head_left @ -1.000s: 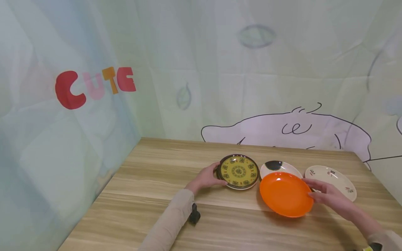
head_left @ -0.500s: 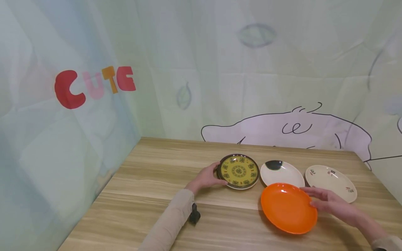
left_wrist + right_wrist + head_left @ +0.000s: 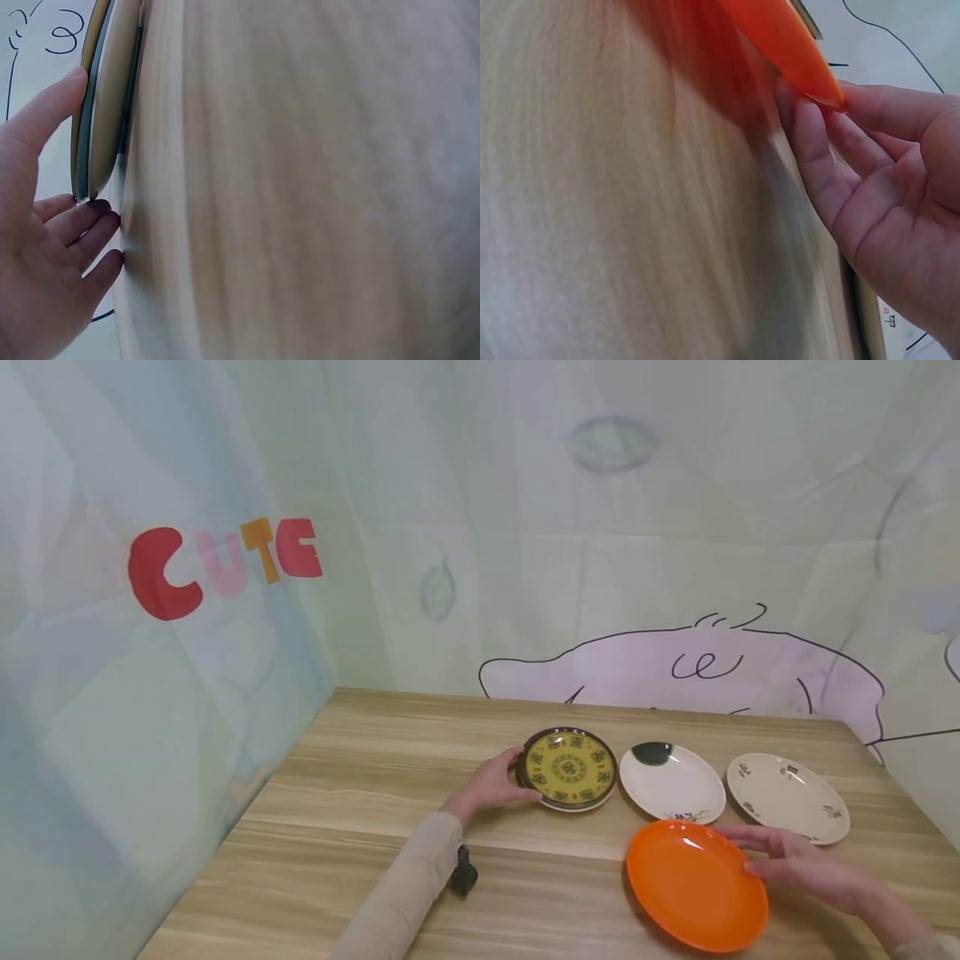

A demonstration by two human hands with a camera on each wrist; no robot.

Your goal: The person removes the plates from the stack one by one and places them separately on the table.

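Observation:
My right hand (image 3: 810, 864) pinches the right rim of an orange plate (image 3: 697, 885), thumb above and fingers beneath. In the right wrist view that plate (image 3: 787, 45) is tilted over the table, its reddish shadow below. My left hand (image 3: 491, 785) holds the left edge of a small stack of plates, topped by a yellow patterned plate (image 3: 570, 768) with a dark rim. In the left wrist view the thumb lies against the rims of the stack (image 3: 109, 105), with the fingertips at its lower edge. Layers of yellow, dark green and cream show there.
A white plate (image 3: 671, 781) with a dark green patch lies behind the orange one. To its right lies a cream oval plate (image 3: 787, 797) with small motifs. The wood-grain table (image 3: 360, 877) meets printed curtains (image 3: 420, 527) at its back and left.
My right hand has brought the orange plate nearer and slightly right, off the white plate it overlapped, so that the white plate shows fully. The left hand and its stack have stayed in place.

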